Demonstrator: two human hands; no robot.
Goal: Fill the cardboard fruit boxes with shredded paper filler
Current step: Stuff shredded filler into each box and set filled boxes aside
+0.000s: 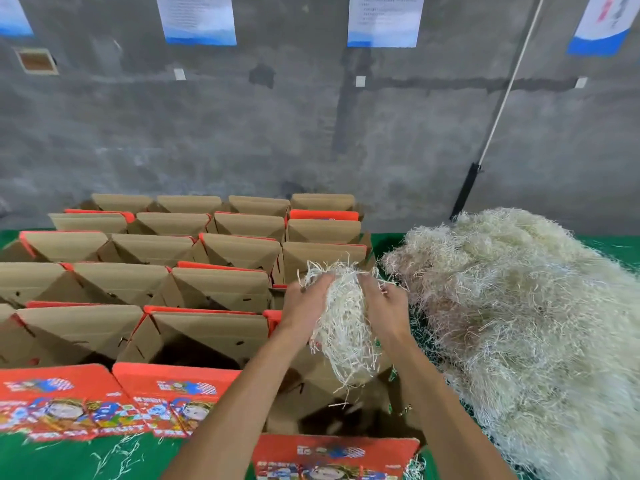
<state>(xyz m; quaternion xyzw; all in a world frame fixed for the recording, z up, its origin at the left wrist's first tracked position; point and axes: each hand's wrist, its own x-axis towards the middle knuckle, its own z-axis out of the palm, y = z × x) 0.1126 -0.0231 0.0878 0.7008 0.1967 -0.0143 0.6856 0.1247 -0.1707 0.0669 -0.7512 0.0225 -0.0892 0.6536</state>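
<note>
- A grey concrete wall (242,133) fills the upper half of the view, with 4 white-and-blue printed sheets (197,19) hung along its top and a pale cord (509,84) running diagonally down its right side.
- A green tabletop (69,459) carries everything else; loose paper strands lie scattered on it near the bottom edge.
- The open cardboard fruit boxes (166,251) stand packed in rows 4 wide across the left and centre, brown flaps raised, orange-red printed outsides showing at the rims and on the nearest flaps.
- A large heap of shredded paper filler (526,323) — pale cream, tangled — sits on the right side of the tabletop, just beside the boxes.
- The nearest right-hand box (322,403) sits under the forearms, its dark interior partly visible with a few strands inside.
- A clump of filler (344,327) hangs between the 2 hands, above that box and touching the edge of the heap's loose fringe.
- The left hand (304,306) grips the clump's left side, fingers curled into the strands.
- The right hand (388,306) holds the clump's right side — fingers curled in, thumb side toward the camera.
- Both bare forearms reach in from the bottom edge, the right one beside the heap.
</note>
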